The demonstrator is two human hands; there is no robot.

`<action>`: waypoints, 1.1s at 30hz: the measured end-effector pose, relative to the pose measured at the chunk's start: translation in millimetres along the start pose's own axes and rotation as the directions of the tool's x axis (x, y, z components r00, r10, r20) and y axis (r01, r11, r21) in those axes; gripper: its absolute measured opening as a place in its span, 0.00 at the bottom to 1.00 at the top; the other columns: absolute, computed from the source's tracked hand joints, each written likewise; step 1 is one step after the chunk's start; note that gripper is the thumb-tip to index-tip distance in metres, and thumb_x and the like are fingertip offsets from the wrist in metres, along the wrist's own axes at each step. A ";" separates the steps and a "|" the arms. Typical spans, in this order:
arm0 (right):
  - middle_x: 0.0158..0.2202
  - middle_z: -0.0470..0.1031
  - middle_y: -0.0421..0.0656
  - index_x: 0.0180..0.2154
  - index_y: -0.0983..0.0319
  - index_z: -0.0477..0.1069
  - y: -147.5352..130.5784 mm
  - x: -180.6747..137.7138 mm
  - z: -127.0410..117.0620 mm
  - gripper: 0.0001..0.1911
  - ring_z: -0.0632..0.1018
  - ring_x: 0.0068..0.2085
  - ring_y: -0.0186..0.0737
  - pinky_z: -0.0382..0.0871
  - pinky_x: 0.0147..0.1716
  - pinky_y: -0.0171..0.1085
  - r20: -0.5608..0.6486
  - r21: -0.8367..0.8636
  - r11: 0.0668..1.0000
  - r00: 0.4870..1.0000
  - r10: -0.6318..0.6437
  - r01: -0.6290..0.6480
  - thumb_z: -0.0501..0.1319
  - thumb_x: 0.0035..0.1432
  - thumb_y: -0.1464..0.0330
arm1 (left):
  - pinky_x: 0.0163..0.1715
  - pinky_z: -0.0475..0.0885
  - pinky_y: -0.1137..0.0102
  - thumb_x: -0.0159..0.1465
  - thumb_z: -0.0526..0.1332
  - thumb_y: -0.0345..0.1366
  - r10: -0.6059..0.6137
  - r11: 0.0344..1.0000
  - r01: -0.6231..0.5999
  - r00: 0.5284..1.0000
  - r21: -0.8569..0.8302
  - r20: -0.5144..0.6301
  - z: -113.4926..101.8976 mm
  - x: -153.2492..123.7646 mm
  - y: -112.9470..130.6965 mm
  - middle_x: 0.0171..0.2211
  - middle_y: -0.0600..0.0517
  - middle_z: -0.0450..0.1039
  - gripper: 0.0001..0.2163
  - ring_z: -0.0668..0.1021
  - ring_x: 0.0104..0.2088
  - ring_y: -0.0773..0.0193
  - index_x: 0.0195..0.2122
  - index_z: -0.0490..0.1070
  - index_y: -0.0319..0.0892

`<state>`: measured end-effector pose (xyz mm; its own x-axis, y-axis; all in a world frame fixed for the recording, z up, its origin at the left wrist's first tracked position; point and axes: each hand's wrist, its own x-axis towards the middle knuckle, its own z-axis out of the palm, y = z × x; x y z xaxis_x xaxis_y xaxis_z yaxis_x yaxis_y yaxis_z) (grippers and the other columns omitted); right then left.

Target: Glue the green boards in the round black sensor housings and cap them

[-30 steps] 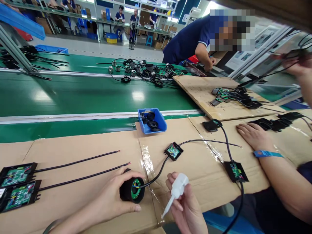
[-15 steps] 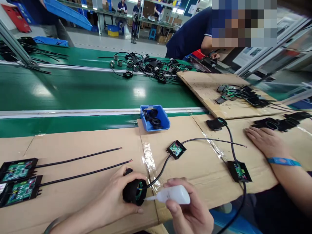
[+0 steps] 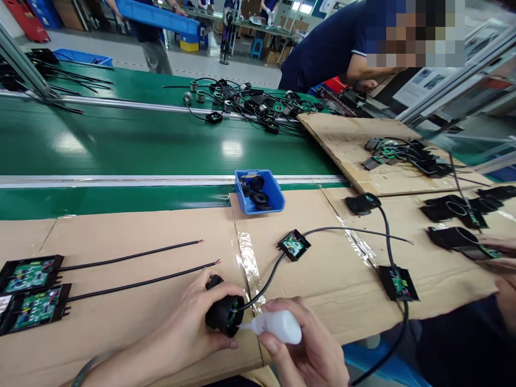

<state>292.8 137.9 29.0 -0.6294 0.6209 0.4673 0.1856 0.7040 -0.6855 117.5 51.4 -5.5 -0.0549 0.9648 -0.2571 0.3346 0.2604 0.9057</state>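
Observation:
My left hand is wrapped round a black cylindrical housing, its open end turned to the right. Inside that end a green circuit board shows in part. In my right hand is a small white squeeze bottle, its thin nozzle at the rim of the housing's open end. Whether liquid comes out I cannot tell. A black cable runs from the housing to a small square box with a circuit board, and a thinner cable leads on to the right.
Two black boxes with circuit boards and cables lie at left on the cardboard. A blue bin holds black rings. Another cabled board lies right, near a co-worker's hands. Behind runs a green belt with tangled parts.
The bottle has tilted and shifted slightly left, its nozzle still at the housing. The co-worker's hand at right has moved away to the right edge, by a black housing. A person behind carries a blue tray rightward.

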 end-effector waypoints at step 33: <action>0.32 0.75 0.46 0.45 0.66 0.70 -2.2 -11.4 3.7 0.10 0.75 0.29 0.34 0.69 0.24 0.32 -0.074 -0.114 0.991 0.994 -0.080 0.071 0.63 0.62 0.71 | 0.58 0.65 0.53 0.49 0.76 0.35 0.025 1.000 -0.025 1.000 0.002 0.002 0.7 2.8 -5.5 0.53 0.50 0.63 0.29 0.65 0.60 0.47 0.52 0.73 0.58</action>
<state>296.7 128.0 23.2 -0.5848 0.5866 0.5602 0.2250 0.7809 -0.5828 116.1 52.6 -11.4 -0.0441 0.9710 -0.2350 0.3377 0.2359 0.9112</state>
